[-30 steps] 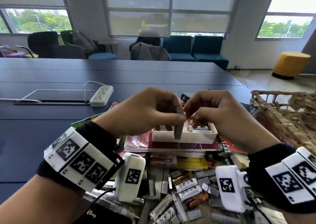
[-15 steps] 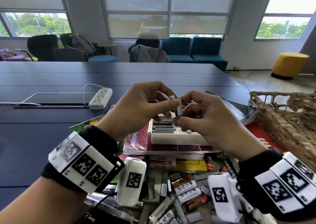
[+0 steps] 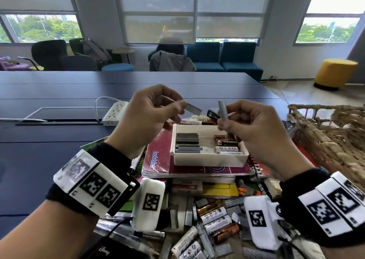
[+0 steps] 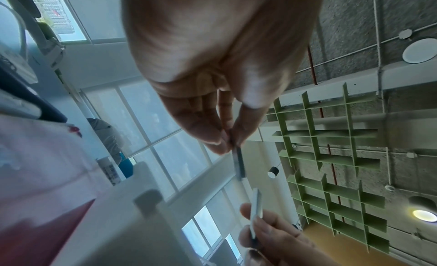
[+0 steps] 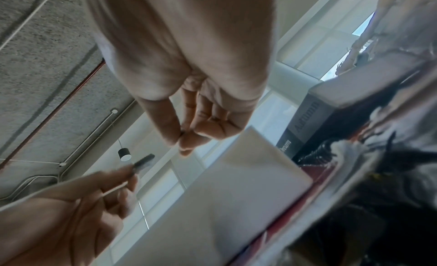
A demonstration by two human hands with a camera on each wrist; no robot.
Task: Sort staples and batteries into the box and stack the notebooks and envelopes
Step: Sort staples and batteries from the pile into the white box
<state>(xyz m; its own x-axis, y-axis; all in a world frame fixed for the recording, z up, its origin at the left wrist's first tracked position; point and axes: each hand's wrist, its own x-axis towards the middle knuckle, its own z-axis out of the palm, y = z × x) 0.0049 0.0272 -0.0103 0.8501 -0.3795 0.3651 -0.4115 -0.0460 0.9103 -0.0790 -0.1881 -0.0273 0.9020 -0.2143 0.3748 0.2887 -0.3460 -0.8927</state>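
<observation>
A dark blue table (image 3: 59, 156) carries everything; a white power strip (image 3: 115, 113) lies toward its far middle beside a shallow recessed panel (image 3: 65, 113); a wicker basket (image 3: 335, 140) sits at the right edge; notebooks (image 3: 158, 160), loose batteries (image 3: 215, 217) and staple strips (image 3: 188, 213) crowd the near edge.

An office meeting room: a long dark worktop (image 3: 59, 92) with a power strip (image 3: 115, 113), teal lounge chairs (image 3: 223, 58) at twelve o'clock under blinds.

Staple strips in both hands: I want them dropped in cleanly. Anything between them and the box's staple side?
Nothing visible. The left hand and right hand pinch strips above the white box, whose left compartment lies open.
</observation>
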